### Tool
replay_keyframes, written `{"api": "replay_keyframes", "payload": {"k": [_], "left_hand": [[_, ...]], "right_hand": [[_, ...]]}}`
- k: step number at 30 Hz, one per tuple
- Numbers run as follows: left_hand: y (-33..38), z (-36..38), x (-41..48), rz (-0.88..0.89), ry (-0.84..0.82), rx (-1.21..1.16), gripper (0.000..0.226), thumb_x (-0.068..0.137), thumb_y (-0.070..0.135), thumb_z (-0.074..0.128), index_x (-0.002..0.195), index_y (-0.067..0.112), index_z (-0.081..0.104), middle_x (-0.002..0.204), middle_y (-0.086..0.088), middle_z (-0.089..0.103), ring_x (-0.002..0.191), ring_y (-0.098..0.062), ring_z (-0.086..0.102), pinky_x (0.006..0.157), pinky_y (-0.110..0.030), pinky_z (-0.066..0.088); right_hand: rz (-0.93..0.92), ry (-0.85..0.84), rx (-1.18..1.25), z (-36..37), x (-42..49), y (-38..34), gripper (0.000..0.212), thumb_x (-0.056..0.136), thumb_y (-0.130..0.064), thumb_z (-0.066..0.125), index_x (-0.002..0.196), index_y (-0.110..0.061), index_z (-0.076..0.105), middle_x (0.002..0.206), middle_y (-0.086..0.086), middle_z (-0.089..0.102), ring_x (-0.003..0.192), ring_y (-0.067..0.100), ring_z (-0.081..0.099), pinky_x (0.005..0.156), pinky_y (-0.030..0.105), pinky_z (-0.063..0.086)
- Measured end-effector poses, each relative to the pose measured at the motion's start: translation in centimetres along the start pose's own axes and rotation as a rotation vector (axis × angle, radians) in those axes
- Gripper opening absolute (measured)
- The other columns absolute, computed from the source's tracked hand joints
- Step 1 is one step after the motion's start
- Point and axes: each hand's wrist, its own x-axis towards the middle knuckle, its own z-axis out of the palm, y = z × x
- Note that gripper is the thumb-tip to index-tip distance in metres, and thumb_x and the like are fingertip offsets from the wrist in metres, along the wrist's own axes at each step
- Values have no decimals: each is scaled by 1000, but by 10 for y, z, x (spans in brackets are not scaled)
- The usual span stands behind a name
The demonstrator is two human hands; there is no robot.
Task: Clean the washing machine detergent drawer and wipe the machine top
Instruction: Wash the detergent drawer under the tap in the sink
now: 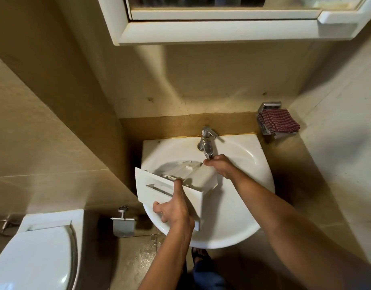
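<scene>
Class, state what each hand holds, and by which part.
Left hand grips the drawer by its front panel. Right hand is at its far end beneath the tap; grip unclear.

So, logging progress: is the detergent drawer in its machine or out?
Out: left hand grips the detergent drawer over the sink, right hand by the tap.

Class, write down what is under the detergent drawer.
Under the detergent drawer lies the bowl of the white sink. The drawer and the left hand holding it hide the bowl's bottom.
</scene>
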Motion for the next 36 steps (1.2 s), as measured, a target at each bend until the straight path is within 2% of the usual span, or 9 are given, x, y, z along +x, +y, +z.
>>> {"api": "replay_keyframes", "payload": {"k": [4,8,15,23,26,29,31,33,36], "left_hand": [[2,-4,-2,8,-5,13,112,60,58,76,148,28,14,135,-18,42,93,-32,49,87,-39,46],[2,-16,-4,66,-16,46,108,65,55,76,149,29,13,139,-19,38,95,-32,44,81,-37,40],[-8,-43,-5,199,-94,75,104,68,46,76,149,31,12,142,-18,37,103,-30,47,82,-34,37],[-14,-63,14,522,-402,85,121,47,40,80,140,50,4,127,-7,53,115,-25,56,103,-46,45],[-4,-73,25,727,-522,282,135,47,37,85,141,53,-10,144,-3,36,123,-19,50,106,-41,42],[10,-75,40,874,-629,428,150,46,33,88,141,48,-26,151,14,7,135,-11,32,111,-29,26],[18,-76,47,928,-703,471,153,48,33,89,140,46,-32,154,14,8,136,-6,28,110,-26,23],[26,-78,52,901,-774,487,150,47,38,90,145,42,-24,153,8,24,133,-9,37,111,-33,29],[40,-81,45,580,-887,260,129,33,68,86,140,20,32,123,0,57,120,-27,53,107,-59,35]], "right_hand": [[-75,146,-54,12,-6,-4,20,81,-23,72,96,-10,72,91,5,67,88,20,60,76,26,42],[-6,-20,9,12,-20,-9,12,90,-15,60,82,-15,69,94,5,67,92,23,62,80,31,48],[117,-261,66,3,-63,-31,18,97,-15,48,81,-20,54,78,-4,63,60,6,57,48,16,44],[-37,-169,-12,-6,-92,-67,24,99,-38,47,112,-21,58,86,-4,64,73,8,59,63,22,46],[-57,-155,62,-10,-98,-75,31,98,-50,42,106,-24,58,81,-6,67,70,7,62,66,24,46],[-87,-134,163,-12,-114,-89,38,96,-57,37,80,-24,51,60,-8,60,53,4,58,50,18,45],[-117,-126,203,-12,-117,-97,43,91,-64,38,85,-24,54,72,-4,59,64,9,57,58,22,47],[-163,-132,225,-11,-120,-105,50,86,-67,46,105,-22,61,89,-3,65,85,13,63,75,28,51],[-296,-37,218,-6,-120,-111,62,79,-58,65,121,-14,57,116,2,62,119,21,54,106,38,39]]}}
